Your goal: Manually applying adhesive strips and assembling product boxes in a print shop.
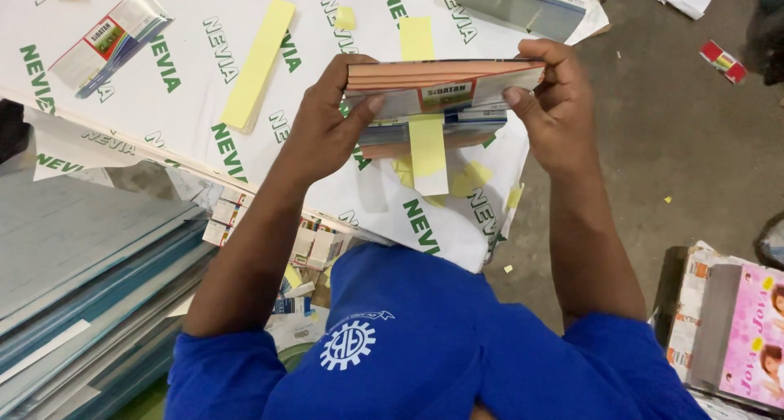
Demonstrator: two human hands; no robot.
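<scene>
Fingers of both hands are clamped on a stack of flat printed cartons (pixel 441 97), held up above the near edge of the white printed sheet (pixel 188 77). Left hand (pixel 327 130) grips the left end, thumb pressed on the front face. Right hand (pixel 555 113) grips the right end, fingers curled over the top. Both forearms rise from blue sleeves. A yellow paper strip (pixel 428 146) hangs under the stack.

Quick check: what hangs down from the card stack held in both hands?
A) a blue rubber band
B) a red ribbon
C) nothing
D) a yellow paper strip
D: a yellow paper strip hangs below the card stack held between the left hand and the right hand.
</scene>
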